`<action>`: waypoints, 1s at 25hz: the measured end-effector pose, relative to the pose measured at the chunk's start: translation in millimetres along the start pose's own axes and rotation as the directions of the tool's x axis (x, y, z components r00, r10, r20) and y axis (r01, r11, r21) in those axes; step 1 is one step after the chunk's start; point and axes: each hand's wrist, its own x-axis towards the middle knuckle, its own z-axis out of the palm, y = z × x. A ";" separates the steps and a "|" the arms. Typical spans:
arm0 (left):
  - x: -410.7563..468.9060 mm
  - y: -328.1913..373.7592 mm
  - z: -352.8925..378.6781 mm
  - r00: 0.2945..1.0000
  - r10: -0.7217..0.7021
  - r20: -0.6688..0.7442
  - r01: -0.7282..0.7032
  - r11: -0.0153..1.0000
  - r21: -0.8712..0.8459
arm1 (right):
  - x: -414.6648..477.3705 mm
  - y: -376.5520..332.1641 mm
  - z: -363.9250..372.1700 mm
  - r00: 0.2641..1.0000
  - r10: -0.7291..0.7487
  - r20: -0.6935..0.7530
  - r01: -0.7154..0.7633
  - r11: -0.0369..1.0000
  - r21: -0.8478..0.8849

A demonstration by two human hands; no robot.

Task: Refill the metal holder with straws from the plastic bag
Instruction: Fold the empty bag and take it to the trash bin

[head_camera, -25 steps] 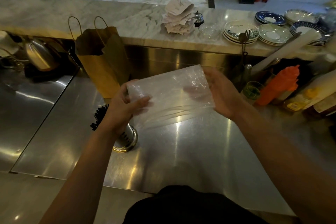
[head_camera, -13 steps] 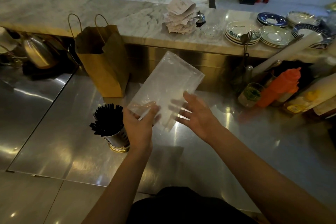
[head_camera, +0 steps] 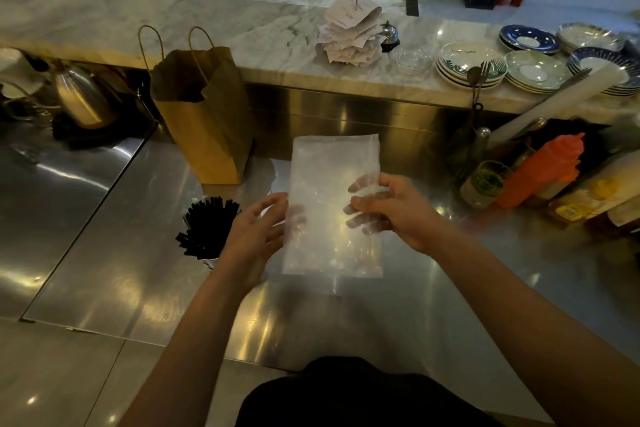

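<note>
In the head view, the metal holder [head_camera: 210,262] stands on the steel counter [head_camera: 433,315], packed with black straws [head_camera: 207,227] that fan out above its rim; only a sliver of its wall shows below them. Just right of the holder, the clear plastic bag [head_camera: 329,184] is held flat above the counter, its long axis running away from the person, short edges near and far. The left hand [head_camera: 254,239], directly beside the holder, takes the bag's left edge between thumb and fingers, which show dimly through the film; how firm that pinch is I cannot quite tell through the blur and glare. The right hand [head_camera: 401,215], farther right of the holder, grasps the bag's right edge, thumb in front and fingers curled behind. The bag looks limp and empty, with no dark straws inside, so the refill seems all but done. Any last move to the holder lies leftward, and the left hand is plainly the nearer one. Behind the holder stands a brown paper bag [head_camera: 207,128]; far to its right is an orange squeeze bottle [head_camera: 543,172].
</note>
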 end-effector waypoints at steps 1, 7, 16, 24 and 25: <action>1.6 9.3 -2.6 0.998 -0.007 0.062 0.001 0.995 0.101 | 0.1 -2.4 -1.7 0.999 0.003 0.041 -0.002 0.999 -0.046; 6.6 39.4 -5.3 0.965 -0.116 0.235 0.051 0.962 0.268 | -0.7 -8.9 -8.8 0.990 -0.019 0.142 0.033 0.994 -0.101; 11.4 41.9 -13.6 0.958 0.069 0.279 -0.159 0.936 0.313 | -0.3 -9.7 -11.1 0.985 0.003 0.173 -0.008 1.000 0.027; 8.3 44.9 -16.7 0.887 0.220 0.405 -0.317 0.929 0.191 | 0.5 -9.1 -20.7 0.971 -0.082 0.224 0.010 0.952 0.306; 7.6 46.2 -15.8 0.882 0.235 0.408 -0.333 0.924 0.189 | 2.3 -7.7 -21.8 0.974 -0.081 0.210 0.016 0.955 0.295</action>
